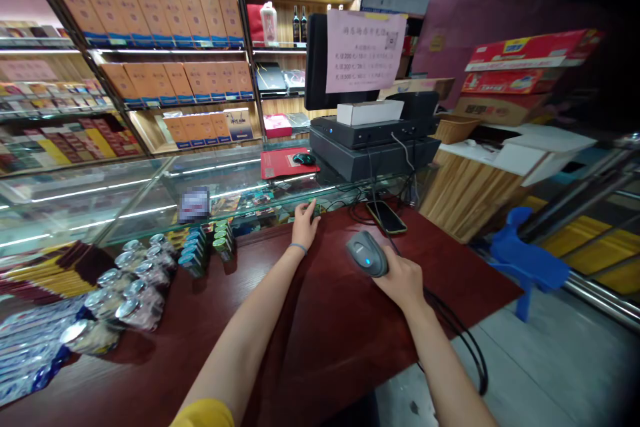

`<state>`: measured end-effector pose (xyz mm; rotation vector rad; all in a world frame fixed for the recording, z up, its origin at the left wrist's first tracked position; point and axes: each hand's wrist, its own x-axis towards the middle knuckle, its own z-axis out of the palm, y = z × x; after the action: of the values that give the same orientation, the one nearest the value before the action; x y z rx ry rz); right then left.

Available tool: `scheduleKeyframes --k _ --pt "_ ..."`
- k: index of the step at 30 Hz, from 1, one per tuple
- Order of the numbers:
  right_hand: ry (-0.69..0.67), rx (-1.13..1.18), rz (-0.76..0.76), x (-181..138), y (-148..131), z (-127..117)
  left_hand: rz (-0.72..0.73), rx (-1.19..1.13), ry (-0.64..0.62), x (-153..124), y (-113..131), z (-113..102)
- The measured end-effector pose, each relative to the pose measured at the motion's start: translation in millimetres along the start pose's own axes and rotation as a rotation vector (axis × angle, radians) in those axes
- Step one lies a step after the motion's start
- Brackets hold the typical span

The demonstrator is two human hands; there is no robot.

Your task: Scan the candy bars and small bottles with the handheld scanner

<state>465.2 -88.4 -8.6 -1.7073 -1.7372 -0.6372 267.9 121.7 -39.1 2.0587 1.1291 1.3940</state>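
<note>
Barcode scanner [367, 253], grey with a lit blue spot, was in the right hand [403, 277], over the dark red tabletop [345, 327]; whether its underside touched the wood could not be told. The right hand's fingers were closed around its handle, and the scanner's head pointed toward ten o'clock.

With twelve o'clock taken as straight ahead from the scanner, the left hand [306, 223] lay at ten o'clock, by the edge of the glass display case [225, 170]. Its fingers were loosely spread, index stretched forward and thumb apart, with nothing seen in their hold; whether the fingertips touched the glass could not be told. A thin blue band [299, 247] circled that wrist.

A smartphone [387, 217] lay near the scanner at one o'clock, and a black computer mouse [304, 159] sat on a red mat [274, 165] at eleven. Green-topped canisters [223, 241], blue-topped canisters [193, 252] and silver-lidded jars [140, 300] stood around nine. Black cable [475, 347] hung in a loop between four and five, and a blue plastic stool [533, 263] stood at three.
</note>
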Motion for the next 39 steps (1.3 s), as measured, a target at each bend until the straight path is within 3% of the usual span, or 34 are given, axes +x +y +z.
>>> scheduleKeyframes --k 7,10,13,16,20,25,29,34,39 --pt "0.033 0.005 0.001 -2 1 1 0.022 -0.036 0.014 0 7 -4" --pt "0.040 0.007 -0.019 -2 1 1 -0.044 -0.103 0.029 -2 11 -8" --pt "0.051 0.007 -0.061 -3 0 0 -0.168 -0.328 0.057 -11 16 -19" --pt "0.044 0.045 -0.123 -3 -2 -1 -0.313 -0.639 0.031 -29 24 -45" --pt "-0.019 0.121 -0.264 -1 -13 -1 -0.501 -0.913 -0.082 -59 33 -101" --pt "-0.101 0.207 -0.330 3 -53 -7 -0.622 -1.034 -0.132 -88 32 -171" --pt "-0.121 0.295 -0.367 4 -100 -14 -0.655 -1.075 -0.122 -112 23 -212" --pt "-0.149 0.405 -0.355 -2 -162 -13 -0.686 -1.045 -0.017 -140 10 -243" --pt "-0.133 0.366 -0.443 -15 -202 -5 -0.671 -1.033 0.113 -150 0 -253"
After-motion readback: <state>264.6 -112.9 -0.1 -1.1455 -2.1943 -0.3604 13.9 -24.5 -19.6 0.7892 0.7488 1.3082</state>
